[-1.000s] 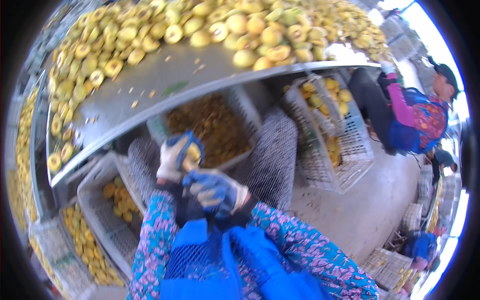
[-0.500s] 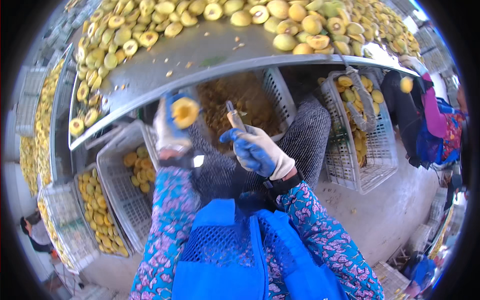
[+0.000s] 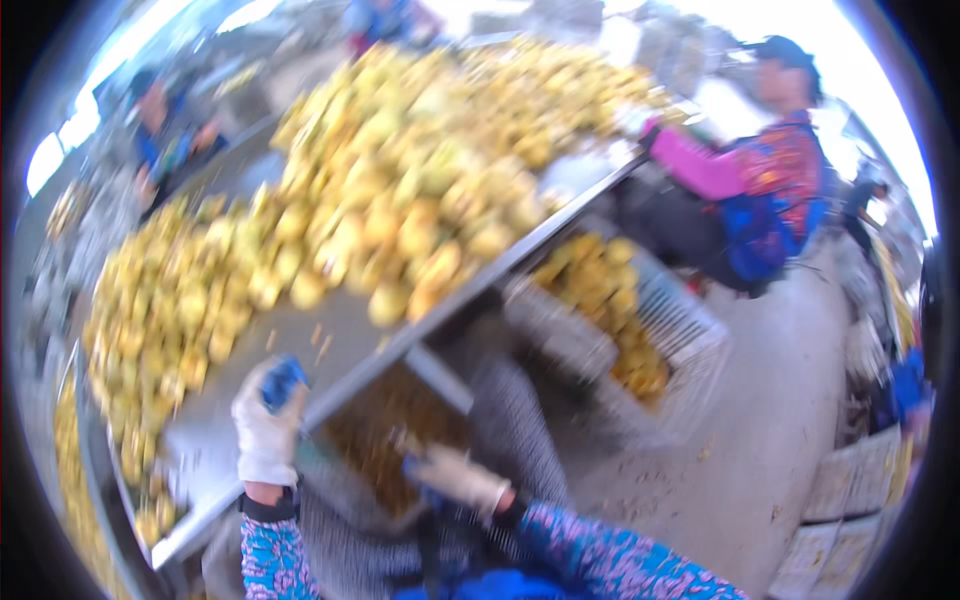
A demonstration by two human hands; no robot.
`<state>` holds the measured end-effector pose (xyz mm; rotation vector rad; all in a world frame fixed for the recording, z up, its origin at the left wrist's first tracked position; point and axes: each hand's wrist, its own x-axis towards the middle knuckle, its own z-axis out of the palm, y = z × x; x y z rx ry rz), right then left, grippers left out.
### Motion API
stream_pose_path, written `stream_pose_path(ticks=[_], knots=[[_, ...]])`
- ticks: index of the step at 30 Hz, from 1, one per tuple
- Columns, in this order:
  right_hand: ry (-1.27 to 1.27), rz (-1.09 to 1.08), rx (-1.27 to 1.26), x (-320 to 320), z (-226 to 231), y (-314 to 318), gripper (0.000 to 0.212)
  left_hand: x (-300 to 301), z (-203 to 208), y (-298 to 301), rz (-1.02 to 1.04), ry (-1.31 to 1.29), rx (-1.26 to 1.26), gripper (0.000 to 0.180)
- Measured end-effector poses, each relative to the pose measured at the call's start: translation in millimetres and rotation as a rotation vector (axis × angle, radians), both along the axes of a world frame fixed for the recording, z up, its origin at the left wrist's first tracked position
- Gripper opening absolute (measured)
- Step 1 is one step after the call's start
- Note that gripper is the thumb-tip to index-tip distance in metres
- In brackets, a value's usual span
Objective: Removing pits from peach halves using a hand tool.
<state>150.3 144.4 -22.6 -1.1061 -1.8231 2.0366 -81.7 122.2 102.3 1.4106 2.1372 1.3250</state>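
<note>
Here's the left hand, up over the near edge of the bench, fingers curled and the blue palm coating showing; whether that grip has anything inside it, I can't tell through the blur. The yellow fruit lies heaped across the bench just beyond, the closest pieces near those fingers but apart from them. Light pieces, I'd judge, soft-fleshed, slick where cut and easily bruised: best cupped around the rounded outer skin, with little squeeze.

And the right hand, lower down, above the brown scraps under the bench! Its grip looks closed around a slim tool, the blurred tip poking out ahead of the fingers. That forearm slants in from the lower right, wrist fairly straight, knuckles up; the left forearm stands nearly upright from the lower edge.
</note>
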Motion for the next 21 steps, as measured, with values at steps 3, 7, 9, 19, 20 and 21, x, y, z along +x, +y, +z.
stream_pose_path(ticks=[3,7,9,19,20,21], knots=[[0.005,-0.03,-0.165,0,-27,-9,0.033,30,-26,99,-0.283,0.229,-0.263,0.047],[0.098,-0.067,-0.065,7,-14,-5,0.032,50,-46,163,-0.45,0.762,-0.557,0.057],[0.107,-0.125,-0.288,24,-2,-13,0.033,49,-53,175,-0.507,0.883,-0.627,0.057],[0.054,-0.09,-0.036,13,-60,7,0.035,-9,-61,137,-0.417,0.622,-0.485,0.059],[0.02,-0.136,0.019,14,-53,5,0.036,-15,-65,124,-0.336,0.605,-0.363,0.056],[0.0,-0.134,-0.044,17,-45,6,0.035,-23,-61,117,-0.312,0.427,-0.348,0.052]])
